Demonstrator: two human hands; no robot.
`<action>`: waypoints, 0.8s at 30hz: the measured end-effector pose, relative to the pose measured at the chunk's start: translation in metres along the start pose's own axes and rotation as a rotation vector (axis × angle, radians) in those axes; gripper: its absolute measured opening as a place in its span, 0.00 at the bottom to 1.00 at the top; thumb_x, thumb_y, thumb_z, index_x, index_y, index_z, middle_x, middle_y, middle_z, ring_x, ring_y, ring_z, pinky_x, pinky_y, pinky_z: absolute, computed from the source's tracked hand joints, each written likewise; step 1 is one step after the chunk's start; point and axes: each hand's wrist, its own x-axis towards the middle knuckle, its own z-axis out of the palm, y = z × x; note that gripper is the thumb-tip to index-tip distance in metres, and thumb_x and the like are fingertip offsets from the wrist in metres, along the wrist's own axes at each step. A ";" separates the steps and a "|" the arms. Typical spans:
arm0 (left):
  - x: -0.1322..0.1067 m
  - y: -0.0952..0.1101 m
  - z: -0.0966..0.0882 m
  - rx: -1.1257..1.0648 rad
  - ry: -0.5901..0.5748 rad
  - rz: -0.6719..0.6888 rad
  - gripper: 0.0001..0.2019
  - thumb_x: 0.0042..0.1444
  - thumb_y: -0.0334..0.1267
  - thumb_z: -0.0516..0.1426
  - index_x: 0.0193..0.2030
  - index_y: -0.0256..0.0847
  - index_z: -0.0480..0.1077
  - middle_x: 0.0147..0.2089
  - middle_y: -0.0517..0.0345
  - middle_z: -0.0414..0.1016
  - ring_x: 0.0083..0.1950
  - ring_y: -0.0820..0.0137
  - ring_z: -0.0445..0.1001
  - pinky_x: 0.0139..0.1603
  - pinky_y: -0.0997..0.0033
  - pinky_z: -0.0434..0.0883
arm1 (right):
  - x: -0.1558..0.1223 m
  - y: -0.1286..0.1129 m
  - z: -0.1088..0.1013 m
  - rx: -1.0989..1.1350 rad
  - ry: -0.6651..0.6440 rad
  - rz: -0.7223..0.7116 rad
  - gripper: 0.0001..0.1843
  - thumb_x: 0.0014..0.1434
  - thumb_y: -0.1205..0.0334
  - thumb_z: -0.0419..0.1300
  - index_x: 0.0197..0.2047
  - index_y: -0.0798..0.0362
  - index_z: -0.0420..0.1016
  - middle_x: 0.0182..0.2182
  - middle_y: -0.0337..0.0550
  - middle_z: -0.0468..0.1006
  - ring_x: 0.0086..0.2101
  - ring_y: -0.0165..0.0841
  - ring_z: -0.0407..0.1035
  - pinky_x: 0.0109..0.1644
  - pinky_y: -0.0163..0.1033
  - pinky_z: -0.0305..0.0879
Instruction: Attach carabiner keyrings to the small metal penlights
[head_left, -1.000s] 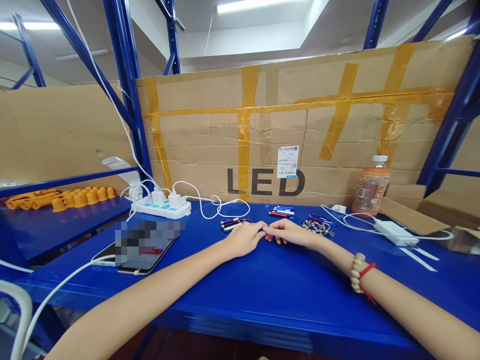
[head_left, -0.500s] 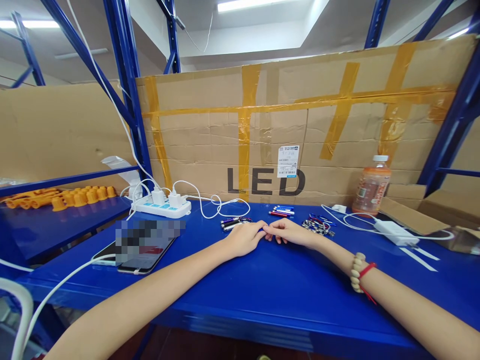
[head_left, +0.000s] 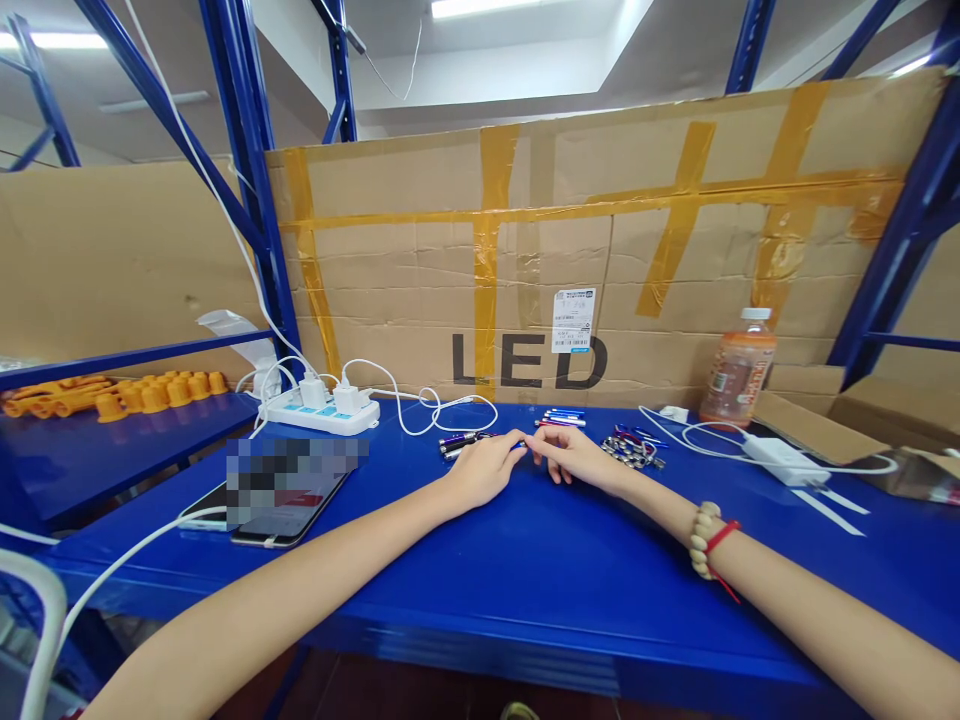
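My left hand (head_left: 486,470) reaches in with its fingers bent and closed, and the fingertips of my right hand (head_left: 574,457) meet it over the blue table (head_left: 570,570). A small blue piece (head_left: 517,445) shows between the two sets of fingertips, mostly hidden, its kind unclear. Just behind my left hand lie several small dark and silver pen-like tubes (head_left: 456,442), partly covered by it. Beyond my right hand several blue, red and white tubes (head_left: 562,417) lie in a row. Right of that hand is a pile of metal clasps and rings (head_left: 634,450).
On the left are a white power strip (head_left: 319,412) with plugs and two phones (head_left: 289,515) with a cable. To the right stand a drink bottle (head_left: 739,370), a white power adapter (head_left: 786,460) and an open cardboard box (head_left: 896,420). A large cardboard sheet (head_left: 405,280) backs the table.
The fingertips have shifted slightly, and a bit of blue now shows between them. My right hand's fingers are a little more curled. The whole view has moved slightly.
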 end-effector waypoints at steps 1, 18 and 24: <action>0.000 0.000 0.000 -0.009 0.006 -0.001 0.14 0.60 0.41 0.40 0.45 0.44 0.61 0.41 0.57 0.72 0.42 0.66 0.70 0.39 0.68 0.66 | 0.000 0.000 0.000 0.009 0.038 -0.011 0.24 0.46 0.40 0.54 0.29 0.55 0.64 0.23 0.37 0.68 0.14 0.20 0.60 0.13 0.27 0.53; 0.002 -0.004 0.003 -0.128 0.038 0.009 0.13 0.60 0.41 0.39 0.46 0.44 0.60 0.33 0.59 0.71 0.36 0.69 0.70 0.35 0.72 0.64 | 0.000 0.001 -0.004 -0.021 0.195 -0.143 0.20 0.40 0.49 0.63 0.32 0.57 0.76 0.32 0.44 0.73 0.15 0.21 0.61 0.16 0.30 0.56; 0.003 -0.005 0.004 -0.168 0.055 0.056 0.12 0.60 0.40 0.39 0.42 0.42 0.61 0.32 0.59 0.69 0.34 0.70 0.69 0.33 0.74 0.63 | -0.001 -0.002 -0.005 -0.015 0.231 -0.119 0.23 0.40 0.50 0.64 0.37 0.57 0.75 0.27 0.42 0.73 0.14 0.20 0.59 0.14 0.29 0.53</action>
